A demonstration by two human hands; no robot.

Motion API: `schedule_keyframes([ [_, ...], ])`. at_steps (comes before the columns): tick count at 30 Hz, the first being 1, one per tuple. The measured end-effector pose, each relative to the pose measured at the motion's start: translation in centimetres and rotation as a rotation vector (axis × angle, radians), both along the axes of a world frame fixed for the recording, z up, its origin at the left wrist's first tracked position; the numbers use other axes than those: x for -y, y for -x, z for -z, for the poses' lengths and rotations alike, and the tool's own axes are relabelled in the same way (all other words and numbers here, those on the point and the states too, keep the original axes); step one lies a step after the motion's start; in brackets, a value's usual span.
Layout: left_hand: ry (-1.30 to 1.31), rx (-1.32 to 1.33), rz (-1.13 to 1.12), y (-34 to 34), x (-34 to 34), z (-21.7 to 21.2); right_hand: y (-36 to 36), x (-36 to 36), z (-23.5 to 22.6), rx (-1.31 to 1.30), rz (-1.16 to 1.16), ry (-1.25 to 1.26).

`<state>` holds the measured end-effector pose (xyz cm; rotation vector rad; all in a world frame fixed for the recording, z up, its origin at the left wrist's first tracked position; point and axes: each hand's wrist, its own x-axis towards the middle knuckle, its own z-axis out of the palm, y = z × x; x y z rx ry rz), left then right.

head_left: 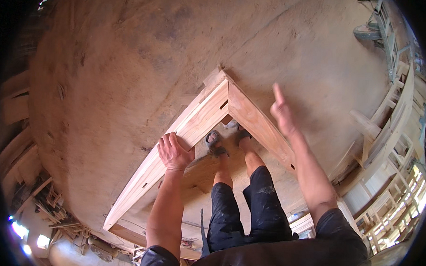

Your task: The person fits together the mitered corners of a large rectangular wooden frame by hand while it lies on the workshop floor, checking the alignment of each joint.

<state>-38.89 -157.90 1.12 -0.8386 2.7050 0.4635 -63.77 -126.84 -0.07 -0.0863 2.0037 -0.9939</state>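
A large frame of pale planed timber stands around my legs, its two long beams meeting at a corner in front of me. Dark slots are cut in its faces. My left hand is on the left beam, its fingers curled over the outer edge. Beyond the right beam, my right hand is held in the air, apart from the wood and holding nothing. Its index finger points away from me; the other fingers are partly hidden by the edge-on angle. A small wood block shows inside the corner.
Dusty bare floor spreads around the frame. Stacked timber lines the right side, with a wheeled metal cart at the far right. Scrap wood lies along the left. My sandalled feet are inside the frame.
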Motion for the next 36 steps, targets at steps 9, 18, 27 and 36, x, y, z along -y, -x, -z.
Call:
schedule_keyframes([
  [9,0.008,-0.029,-0.035,-0.3,0.2,0.6,1.2,3.0,2.1,0.155,-0.241,0.149],
  [18,-0.012,-0.117,0.004,0.4,0.4,0.1,0.5,5.2,4.5,0.205,-0.165,0.257],
  [27,-0.003,-0.147,-0.004,0.2,0.7,0.1,4.4,5.7,0.9,0.167,0.113,0.335],
  [36,-0.04,-0.138,0.019,1.3,0.9,-0.6,1.7,6.7,3.2,0.217,-0.246,0.188],
])
